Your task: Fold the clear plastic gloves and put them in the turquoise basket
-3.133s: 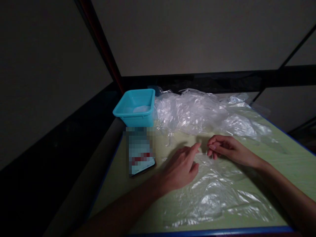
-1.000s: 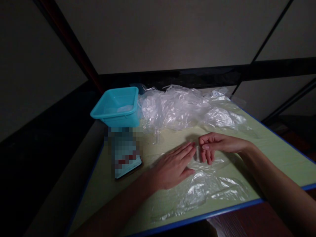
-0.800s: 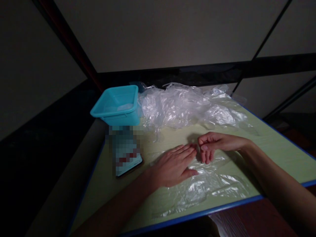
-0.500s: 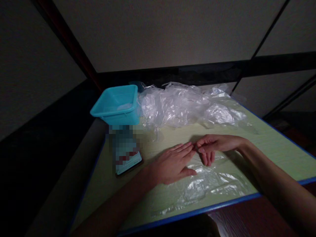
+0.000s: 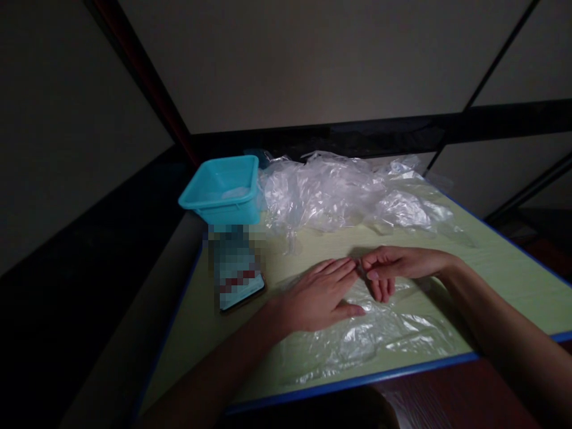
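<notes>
A thin clear plastic bag (image 5: 357, 342) lies flattened and wrinkled on the table near its front edge. My left hand (image 5: 319, 295) rests palm down on it, fingers stretched toward the right and thumb apart. Just beyond those fingertips, my right hand (image 5: 393, 268) is bent at the wrist with thumb and forefinger pinched together at the bag's far edge; the bit of film between them is barely visible. Its other fingers curl down against the plastic.
Crumpled clear plastic bags (image 5: 335, 190) are heaped along the back of the table. A turquoise basket (image 5: 227, 208) with something whitish inside stands at the back left. In front of it lies a phone (image 5: 243, 292), its screen partly blurred. Blue edging (image 5: 357, 381) borders the pale-green table (image 5: 504, 286).
The whole view has shifted slightly, so everything appears a little further right. Both hands keep nearly the same pose and place on the plastic bag.
</notes>
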`<state>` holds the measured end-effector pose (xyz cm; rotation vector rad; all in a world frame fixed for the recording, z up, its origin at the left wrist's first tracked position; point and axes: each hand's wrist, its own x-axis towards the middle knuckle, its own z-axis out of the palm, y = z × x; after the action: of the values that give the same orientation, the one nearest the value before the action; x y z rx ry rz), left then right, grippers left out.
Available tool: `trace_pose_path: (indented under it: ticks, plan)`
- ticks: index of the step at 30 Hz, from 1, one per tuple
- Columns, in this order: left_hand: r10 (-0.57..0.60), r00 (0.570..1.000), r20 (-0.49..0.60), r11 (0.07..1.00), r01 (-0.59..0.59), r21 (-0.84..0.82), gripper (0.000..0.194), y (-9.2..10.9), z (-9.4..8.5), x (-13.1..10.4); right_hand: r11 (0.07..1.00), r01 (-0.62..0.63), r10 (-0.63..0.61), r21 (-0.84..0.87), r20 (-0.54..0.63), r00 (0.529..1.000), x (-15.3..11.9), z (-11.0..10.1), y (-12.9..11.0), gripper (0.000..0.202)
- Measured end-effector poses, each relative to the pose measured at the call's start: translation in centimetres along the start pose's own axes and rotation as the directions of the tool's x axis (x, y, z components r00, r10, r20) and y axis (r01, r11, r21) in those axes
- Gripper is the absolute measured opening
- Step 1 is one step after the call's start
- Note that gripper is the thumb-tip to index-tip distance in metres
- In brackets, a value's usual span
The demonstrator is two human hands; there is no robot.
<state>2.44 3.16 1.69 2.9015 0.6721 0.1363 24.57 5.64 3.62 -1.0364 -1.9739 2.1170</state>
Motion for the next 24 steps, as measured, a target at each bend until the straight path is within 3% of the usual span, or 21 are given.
trace_pose_path:
  ticks: [9,17,24]
  plan:
    - [0.012,1.0,0.002,0.998,-0.012,0.054,0.069,0.3,0.4,-0.1,0.998,0.064,-0.067,-0.023,-0.228,0.971,-1.2,-0.8,-0.4,0.027]
    - [0.018,1.0,0.024,0.998,-0.019,0.057,0.072,0.1,0.2,-0.1,0.999,0.012,-0.01,0.035,-0.07,0.997,-0.7,-0.6,0.2,0.028]
    - [0.019,1.0,0.016,0.997,-0.021,0.073,0.073,0.2,0.4,-0.1,0.999,-0.05,0.05,0.004,-0.103,0.993,0.0,-0.4,0.3,0.033]
